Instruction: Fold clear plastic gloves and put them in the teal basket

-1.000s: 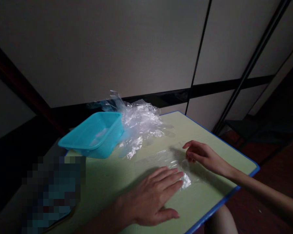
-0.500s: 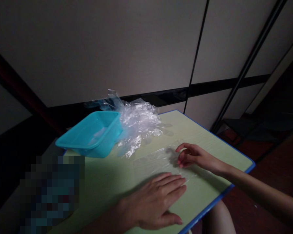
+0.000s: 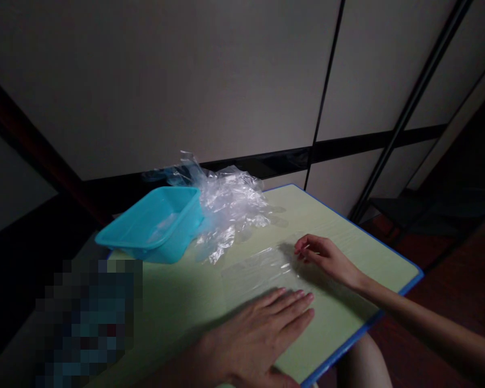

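Note:
A thin clear plastic sheet [image 3: 250, 275] lies flat on the pale green table [image 3: 165, 302]. My left hand [image 3: 267, 331] rests palm down, fingers stretched, over the sheet's near edge. Just above the sheet's right part is my right hand [image 3: 321, 256], its fingers curled with the tips close together; whether anything thin is between them is too small to make out. Behind the sheet sits a heap of crumpled clear plastic [image 3: 236, 199], touching a turquoise basin [image 3: 165, 242] on its left.
A light cabinet front [image 3: 206, 81] with dark strips stands behind the table. Blurred-out blocks cover an item at the lower left. My knee [image 3: 361, 361] shows below the table's blue edge. A dark bench-like shape [image 3: 412, 215] is at the right.
My right hand's fingers have drawn closer together and lifted slightly. My left hand has slid a little to the right and nearer. The view has shifted slightly.

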The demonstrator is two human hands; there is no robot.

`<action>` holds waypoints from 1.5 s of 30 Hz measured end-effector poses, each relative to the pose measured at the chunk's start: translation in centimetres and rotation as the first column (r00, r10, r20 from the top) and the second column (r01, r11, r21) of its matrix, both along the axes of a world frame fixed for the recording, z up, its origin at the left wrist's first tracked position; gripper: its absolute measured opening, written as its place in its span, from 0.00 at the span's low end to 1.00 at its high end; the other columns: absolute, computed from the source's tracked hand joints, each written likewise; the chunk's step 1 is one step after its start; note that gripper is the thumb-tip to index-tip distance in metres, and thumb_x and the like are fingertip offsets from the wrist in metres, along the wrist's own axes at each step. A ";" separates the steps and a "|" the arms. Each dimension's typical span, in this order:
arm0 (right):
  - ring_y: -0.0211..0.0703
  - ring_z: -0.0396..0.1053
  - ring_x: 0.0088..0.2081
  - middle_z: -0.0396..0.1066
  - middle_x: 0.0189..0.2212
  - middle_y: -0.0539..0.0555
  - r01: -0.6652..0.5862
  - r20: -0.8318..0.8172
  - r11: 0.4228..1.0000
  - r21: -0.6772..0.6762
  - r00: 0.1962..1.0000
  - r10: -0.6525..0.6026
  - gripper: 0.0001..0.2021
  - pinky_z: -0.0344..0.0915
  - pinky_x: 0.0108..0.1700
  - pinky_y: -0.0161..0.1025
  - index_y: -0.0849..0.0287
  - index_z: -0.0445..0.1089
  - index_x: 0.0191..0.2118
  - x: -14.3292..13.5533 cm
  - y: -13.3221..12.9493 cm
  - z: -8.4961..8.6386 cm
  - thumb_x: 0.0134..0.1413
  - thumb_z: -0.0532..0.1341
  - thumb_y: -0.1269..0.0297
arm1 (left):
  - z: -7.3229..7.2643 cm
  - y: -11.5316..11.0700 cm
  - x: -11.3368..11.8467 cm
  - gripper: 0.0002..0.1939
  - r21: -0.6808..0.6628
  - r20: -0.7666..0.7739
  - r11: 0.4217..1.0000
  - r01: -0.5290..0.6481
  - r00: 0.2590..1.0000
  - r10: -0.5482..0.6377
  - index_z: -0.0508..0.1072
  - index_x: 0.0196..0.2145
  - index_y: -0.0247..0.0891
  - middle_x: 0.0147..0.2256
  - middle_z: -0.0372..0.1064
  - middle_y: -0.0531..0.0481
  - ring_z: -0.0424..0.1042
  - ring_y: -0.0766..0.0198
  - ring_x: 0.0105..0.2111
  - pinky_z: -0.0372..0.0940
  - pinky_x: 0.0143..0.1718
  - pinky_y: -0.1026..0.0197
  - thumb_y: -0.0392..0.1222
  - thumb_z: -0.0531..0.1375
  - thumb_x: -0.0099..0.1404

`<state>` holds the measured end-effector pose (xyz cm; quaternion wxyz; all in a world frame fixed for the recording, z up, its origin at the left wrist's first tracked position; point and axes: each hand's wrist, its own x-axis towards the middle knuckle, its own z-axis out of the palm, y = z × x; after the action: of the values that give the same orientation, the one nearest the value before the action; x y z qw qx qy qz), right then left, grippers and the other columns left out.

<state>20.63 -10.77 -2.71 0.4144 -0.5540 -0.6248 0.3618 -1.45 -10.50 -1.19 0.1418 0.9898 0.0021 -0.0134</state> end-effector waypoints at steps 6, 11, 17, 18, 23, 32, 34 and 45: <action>0.47 0.55 0.56 0.56 0.56 0.62 -0.216 0.616 0.950 0.225 0.787 0.033 0.20 0.54 0.55 0.48 0.64 0.57 0.55 -1.2 0.3 -0.1 0.56 0.47 0.71 | -0.8 0.3 0.8 0.35 -0.025 0.000 0.998 -0.062 0.998 0.062 0.43 0.60 0.27 0.61 0.35 0.41 0.31 0.57 0.61 0.36 0.59 0.55 0.55 0.45 0.64; 0.47 0.40 0.61 0.44 0.61 0.59 -0.235 0.787 0.959 0.157 0.617 0.023 0.24 0.43 0.59 0.50 0.62 0.47 0.61 -1.7 1.8 -1.7 0.60 0.44 0.63 | -1.2 0.4 1.0 0.35 -0.031 -0.018 0.998 -0.063 0.998 0.062 0.44 0.59 0.25 0.61 0.35 0.39 0.31 0.58 0.61 0.35 0.59 0.55 0.56 0.43 0.64; 0.51 0.39 0.61 0.40 0.61 0.56 -0.199 0.799 0.971 0.131 0.601 0.015 0.25 0.41 0.59 0.54 0.57 0.46 0.61 -1.3 2.3 -2.9 0.61 0.43 0.55 | -1.1 0.3 0.9 0.35 -0.016 -0.001 0.998 -0.054 0.999 0.054 0.45 0.59 0.26 0.61 0.37 0.40 0.32 0.57 0.61 0.36 0.59 0.55 0.55 0.45 0.64; 0.51 0.39 0.61 0.40 0.61 0.56 -0.201 0.793 0.970 0.134 0.609 0.016 0.25 0.41 0.59 0.54 0.57 0.46 0.61 -1.3 2.3 -3.0 0.61 0.43 0.54 | -1.1 0.3 0.9 0.35 -0.017 0.009 0.998 -0.054 0.998 0.054 0.46 0.59 0.25 0.61 0.38 0.40 0.32 0.57 0.61 0.36 0.59 0.55 0.55 0.45 0.64; 0.50 0.40 0.61 0.41 0.61 0.55 -0.207 0.755 0.964 0.168 0.655 0.009 0.24 0.41 0.59 0.53 0.56 0.47 0.61 -1.1 2.3 -3.5 0.61 0.44 0.56 | -1.0 0.3 0.8 0.34 -0.016 0.038 0.999 -0.047 0.998 0.047 0.46 0.59 0.25 0.61 0.39 0.39 0.34 0.58 0.61 0.37 0.59 0.56 0.54 0.46 0.64; 0.49 0.38 0.61 0.40 0.61 0.59 -0.210 0.802 0.972 0.108 0.596 0.039 0.26 0.40 0.59 0.51 0.62 0.45 0.61 -1.3 2.3 -3.1 0.61 0.41 0.55 | -1.5 0.3 0.6 0.35 -0.062 0.046 0.997 -0.049 0.998 0.052 0.45 0.59 0.26 0.61 0.37 0.40 0.34 0.58 0.60 0.36 0.60 0.56 0.52 0.49 0.63; 0.48 0.37 0.61 0.39 0.61 0.58 -0.207 0.798 0.973 0.104 0.602 0.042 0.26 0.40 0.59 0.51 0.61 0.45 0.61 -1.3 2.4 -3.2 0.61 0.41 0.55 | -1.8 0.3 0.6 0.34 -0.075 0.053 0.997 -0.037 0.998 0.041 0.43 0.60 0.27 0.61 0.35 0.41 0.33 0.58 0.61 0.36 0.60 0.55 0.49 0.50 0.63; 0.48 0.48 0.59 0.51 0.58 0.59 0.029 0.043 0.995 0.100 0.998 -0.034 0.28 0.40 0.60 0.50 0.59 0.53 0.58 0.1 2.4 -2.7 0.58 0.42 0.47 | -0.9 1.8 -1.7 0.35 -0.353 0.016 0.914 -0.200 0.975 0.220 0.36 0.61 0.41 0.62 0.37 0.47 0.41 0.58 0.60 0.46 0.57 0.54 0.52 0.50 0.64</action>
<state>20.78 -8.37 -5.41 0.4330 -0.5505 -0.6424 0.3111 -3.14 -8.73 -2.04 0.3157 0.9429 0.1020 0.0292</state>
